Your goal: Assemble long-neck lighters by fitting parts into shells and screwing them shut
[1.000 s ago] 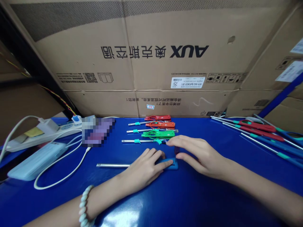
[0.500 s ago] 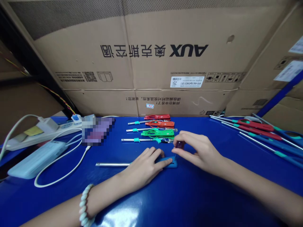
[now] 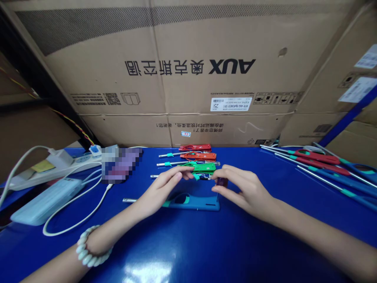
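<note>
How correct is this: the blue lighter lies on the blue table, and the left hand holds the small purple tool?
Only the hand is wrong: the head view shows the right hand holding the small purple tool. The blue lighter does lie on the blue table.

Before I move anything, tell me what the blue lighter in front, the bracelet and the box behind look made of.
Blue lighter: handle likely moulded plastic, satin, by its smooth, even colour; tube apparently metal, by its silvery glint.
Bracelet: round, pale beads with a soft sheen; stone, glass or plastic, I can't tell.
Box: matte brown cardboard, judging by its creases and print.
</note>
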{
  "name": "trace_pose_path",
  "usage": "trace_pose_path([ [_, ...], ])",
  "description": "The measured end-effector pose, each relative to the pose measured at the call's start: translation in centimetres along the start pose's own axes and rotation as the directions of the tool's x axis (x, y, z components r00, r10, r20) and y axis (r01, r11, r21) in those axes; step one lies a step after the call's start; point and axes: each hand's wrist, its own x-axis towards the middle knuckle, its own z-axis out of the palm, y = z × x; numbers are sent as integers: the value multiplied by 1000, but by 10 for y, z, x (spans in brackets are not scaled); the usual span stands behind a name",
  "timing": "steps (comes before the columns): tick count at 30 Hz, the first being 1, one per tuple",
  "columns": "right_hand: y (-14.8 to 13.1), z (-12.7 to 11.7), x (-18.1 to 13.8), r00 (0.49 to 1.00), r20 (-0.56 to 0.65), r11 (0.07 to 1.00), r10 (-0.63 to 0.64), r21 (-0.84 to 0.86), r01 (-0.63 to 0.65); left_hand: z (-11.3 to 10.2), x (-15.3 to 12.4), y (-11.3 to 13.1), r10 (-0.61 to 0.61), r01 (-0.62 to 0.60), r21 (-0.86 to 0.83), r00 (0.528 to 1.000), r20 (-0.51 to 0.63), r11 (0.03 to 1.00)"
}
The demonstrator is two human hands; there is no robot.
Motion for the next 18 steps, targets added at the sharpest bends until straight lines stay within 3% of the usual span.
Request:
trace_pose_path([
  [3, 1, -1, 1, 1000, 0, 1000, 9, -4, -9, -3, 2, -2, -34, 34, -32, 999, -15, 999],
  [6, 4, 0, 1, 1000, -2, 1000, 12, -12, -12, 2, 0, -1, -1, 0, 36, 999, 43, 999],
  [9, 5, 2, 0, 1000, -24, 1000, -14, -20, 13, 13, -6, -2, 69, -122, 246, 974, 214, 961],
  [12, 4, 3, -1, 999, -26, 998, -48, -31, 47, 23, -11, -6, 89, -261, 435, 922, 377, 862],
  [18, -2, -12, 6, 990, 136, 990, 24, 133, -42, 27, -14, -12, 107, -326, 509, 905, 413, 797],
])
